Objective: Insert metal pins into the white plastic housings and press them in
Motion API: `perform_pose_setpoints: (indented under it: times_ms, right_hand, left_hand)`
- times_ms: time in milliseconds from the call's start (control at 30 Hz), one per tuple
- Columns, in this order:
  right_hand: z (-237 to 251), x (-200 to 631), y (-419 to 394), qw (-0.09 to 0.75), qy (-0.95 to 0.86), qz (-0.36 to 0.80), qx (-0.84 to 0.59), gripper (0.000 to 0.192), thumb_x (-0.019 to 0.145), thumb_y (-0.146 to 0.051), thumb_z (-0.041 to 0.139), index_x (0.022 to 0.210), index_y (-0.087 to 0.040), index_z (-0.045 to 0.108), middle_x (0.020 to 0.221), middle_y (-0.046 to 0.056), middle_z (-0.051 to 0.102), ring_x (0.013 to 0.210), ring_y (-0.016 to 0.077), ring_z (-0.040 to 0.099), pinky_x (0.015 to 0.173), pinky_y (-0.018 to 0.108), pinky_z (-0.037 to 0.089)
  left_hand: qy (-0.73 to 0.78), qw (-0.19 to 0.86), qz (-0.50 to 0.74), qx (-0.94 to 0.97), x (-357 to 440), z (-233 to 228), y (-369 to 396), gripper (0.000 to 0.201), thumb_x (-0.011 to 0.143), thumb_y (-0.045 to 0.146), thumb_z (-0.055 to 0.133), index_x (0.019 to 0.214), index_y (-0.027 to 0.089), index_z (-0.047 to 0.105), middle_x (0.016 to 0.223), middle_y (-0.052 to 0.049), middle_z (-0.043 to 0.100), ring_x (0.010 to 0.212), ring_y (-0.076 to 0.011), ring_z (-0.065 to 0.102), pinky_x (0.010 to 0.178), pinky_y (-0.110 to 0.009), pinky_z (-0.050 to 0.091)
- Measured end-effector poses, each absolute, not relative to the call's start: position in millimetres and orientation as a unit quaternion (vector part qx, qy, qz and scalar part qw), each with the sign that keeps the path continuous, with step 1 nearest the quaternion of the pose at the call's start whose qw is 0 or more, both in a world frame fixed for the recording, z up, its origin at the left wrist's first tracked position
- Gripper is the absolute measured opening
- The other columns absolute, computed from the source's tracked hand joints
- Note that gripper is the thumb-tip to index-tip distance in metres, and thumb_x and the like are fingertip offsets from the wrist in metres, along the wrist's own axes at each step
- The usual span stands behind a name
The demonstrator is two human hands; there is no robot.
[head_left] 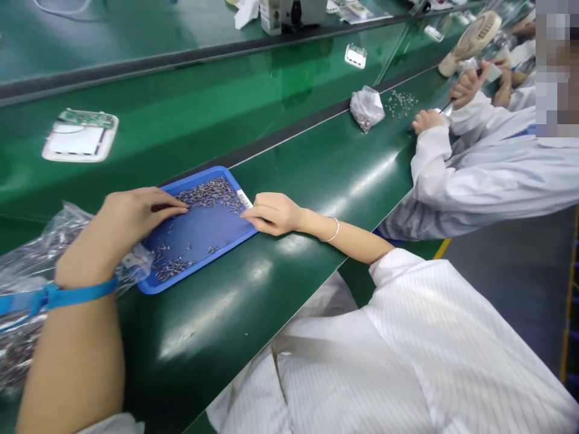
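A shallow blue tray [203, 231] lies on the green bench, with small dark metallic pieces [210, 191], screw-like in shape, heaped at its far side and scattered near its front left corner. My left hand [129, 220] reaches over the tray's left side, thumb and fingers pinched together beside the far heap; whatever is between the tips is too small to make out. At the tray's right edge, my right hand [277, 214] has its fingers closed at the rim, next to a white label [244, 199].
Clear plastic bags [27, 265] of metal parts lie at left, beneath my left arm. White panels with circuit boards [79, 138] rest on the green ledge. Further right are a bag [367, 108], loose pieces [401, 103], a fan [473, 42] and a co-worker's hands [429, 120].
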State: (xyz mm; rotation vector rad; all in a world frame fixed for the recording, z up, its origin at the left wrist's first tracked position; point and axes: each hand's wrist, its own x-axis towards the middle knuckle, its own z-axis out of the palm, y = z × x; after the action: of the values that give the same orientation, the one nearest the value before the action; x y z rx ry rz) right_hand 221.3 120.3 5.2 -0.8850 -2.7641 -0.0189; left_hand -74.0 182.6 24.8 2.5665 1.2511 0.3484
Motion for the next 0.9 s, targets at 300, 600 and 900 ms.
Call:
perform_pose_setpoints:
  times_ms: [300,600,900]
  right_hand:
    - [-8.2,218.4,122.3,0.398,-0.891,-0.077,-0.206,0.015,0.099,-0.016,0.039,0.104,-0.016,0.053,0.072,0.001,0.056,0.073,0.0135,0.060,0.067,0.027,0.051]
    - [-4.8,219.1,121.6,0.456,-0.865,-0.021,-0.207,0.012,0.096,-0.014,0.045,0.103,-0.017,0.054,0.069,-0.001,0.056,0.064,0.0131,0.056,0.060,0.026,0.046]
    - [-3.1,218.5,122.1,0.489,-0.852,0.003,-0.187,0.013,0.093,-0.012,0.048,0.099,-0.016,0.059,0.061,-0.003,0.051,0.058,0.0126,0.048,0.057,0.025,0.041]
  left_hand:
    - [0.468,0.128,0.103,0.868,-71.7,21.1,172.4,0.084,0.098,0.074,0.019,0.121,0.008,0.066,0.112,-0.009,0.069,0.098,-0.0193,0.064,0.093,-0.037,0.050]
    - [0.459,0.136,0.128,0.869,-63.3,22.0,168.5,0.028,0.101,0.035,0.046,0.106,0.015,0.065,0.107,-0.009,0.058,0.101,-0.0218,0.061,0.096,-0.035,0.050]
    - [0.458,0.119,0.176,0.863,-60.7,22.2,162.0,0.027,0.103,0.035,0.040,0.107,0.016,0.059,0.117,-0.010,0.056,0.106,-0.0226,0.061,0.100,-0.038,0.049]
